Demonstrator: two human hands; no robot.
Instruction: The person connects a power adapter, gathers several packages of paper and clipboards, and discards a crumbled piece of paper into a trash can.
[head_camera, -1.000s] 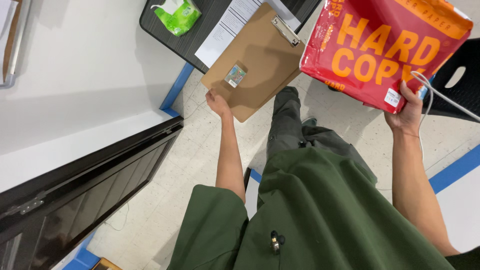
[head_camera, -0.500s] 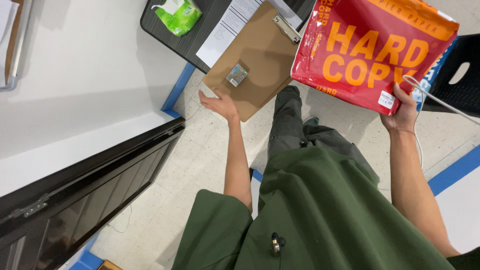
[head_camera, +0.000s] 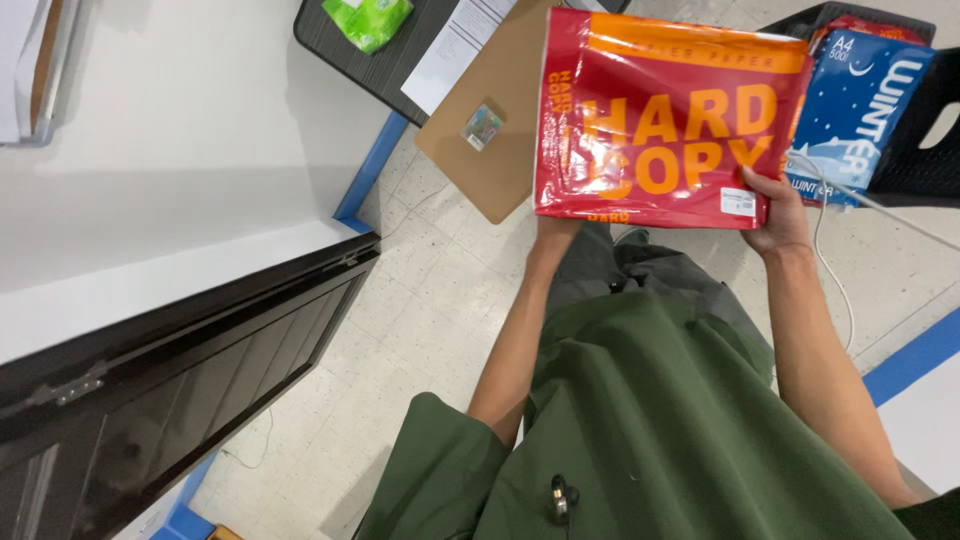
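The red ream (head_camera: 665, 120) hangs flat in front of the chest, above the floor (head_camera: 420, 300) and partly over the clipboard (head_camera: 505, 130); the right hand (head_camera: 778, 215) clamps its lower right corner; the left hand (head_camera: 555, 228) props the lower left edge from beneath, fingers hidden; keeping both palms under the weight looks wise.

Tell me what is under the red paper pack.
Under the red paper pack: part of a brown clipboard and the left hand, mostly hidden. The right hand grips its lower right corner. Anything else beneath is covered.
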